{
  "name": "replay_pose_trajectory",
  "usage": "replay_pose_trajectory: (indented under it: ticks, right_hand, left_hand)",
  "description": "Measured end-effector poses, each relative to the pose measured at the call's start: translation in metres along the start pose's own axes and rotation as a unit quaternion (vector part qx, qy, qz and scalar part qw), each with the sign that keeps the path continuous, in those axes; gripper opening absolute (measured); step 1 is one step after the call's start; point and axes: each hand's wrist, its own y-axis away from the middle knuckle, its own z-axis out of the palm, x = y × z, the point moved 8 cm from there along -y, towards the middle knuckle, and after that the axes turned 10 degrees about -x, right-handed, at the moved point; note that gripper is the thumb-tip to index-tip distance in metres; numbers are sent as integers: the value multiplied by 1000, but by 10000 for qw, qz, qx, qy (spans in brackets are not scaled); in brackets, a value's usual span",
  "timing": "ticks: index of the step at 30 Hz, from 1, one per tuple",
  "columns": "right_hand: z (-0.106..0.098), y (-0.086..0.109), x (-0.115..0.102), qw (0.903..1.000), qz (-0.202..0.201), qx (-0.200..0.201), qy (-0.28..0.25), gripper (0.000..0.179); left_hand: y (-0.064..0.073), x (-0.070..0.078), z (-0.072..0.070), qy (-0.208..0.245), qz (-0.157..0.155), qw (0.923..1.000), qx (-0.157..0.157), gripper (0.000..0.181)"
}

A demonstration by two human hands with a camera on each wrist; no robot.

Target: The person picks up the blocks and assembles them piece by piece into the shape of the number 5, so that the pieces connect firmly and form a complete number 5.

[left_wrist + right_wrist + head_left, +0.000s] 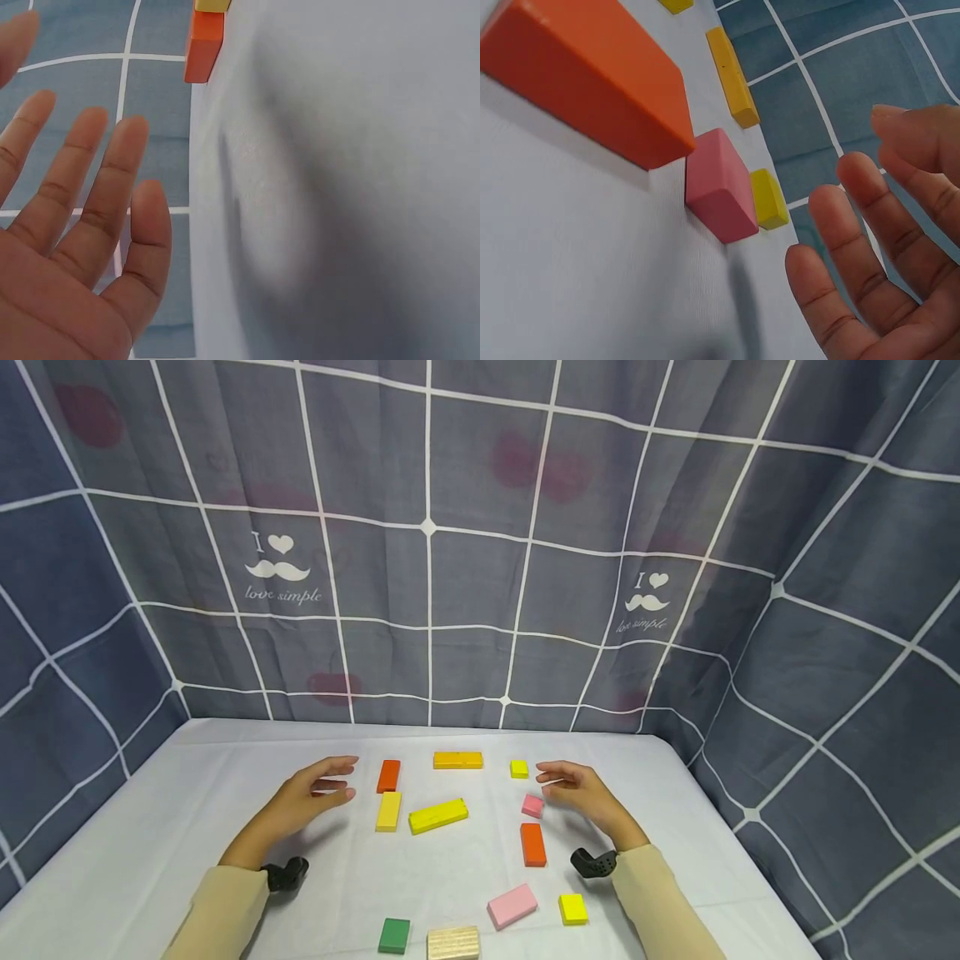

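Observation:
My left hand (pixel 307 797) hovers over the left of the table with fingers loosely extended, holding nothing. Beside its fingertips, to the right, lie an orange block (pixel 388 776) and a pale yellow block (pixel 387 812). On the other side, my right hand (pixel 581 789) is likewise empty, its fingers spread and slightly bent in the right wrist view. Closest to those fingers are a small yellow block (pixel 519 769) and a small pink block (pixel 721 187). Another orange block (pixel 592 79) sits nearer my body. Between the hands are a long yellow block (pixel 438 816) and an amber block (pixel 458 760).
Toward the front edge lie a larger pink block (pixel 512 907), a yellow square block (pixel 573 909), a green block (pixel 393 936) and a plain wooden block (pixel 453 943). A white cloth covers the table (pixel 330 893). Grey checked curtains (pixel 472 577) stand behind and at both sides.

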Motion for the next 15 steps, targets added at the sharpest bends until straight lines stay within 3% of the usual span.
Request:
replay_pose_trajectory:
  ticks: [6,15]
  right_hand:
    - [5,-9,0,9996,95,-26,-276,48]
    - [9,-25,0,9989,192,70,-417,51]
  left_hand:
    - [-9,-5,2,228,-54,9996,-173,59]
    - [-23,-17,6,400,-427,9979,-276,57]
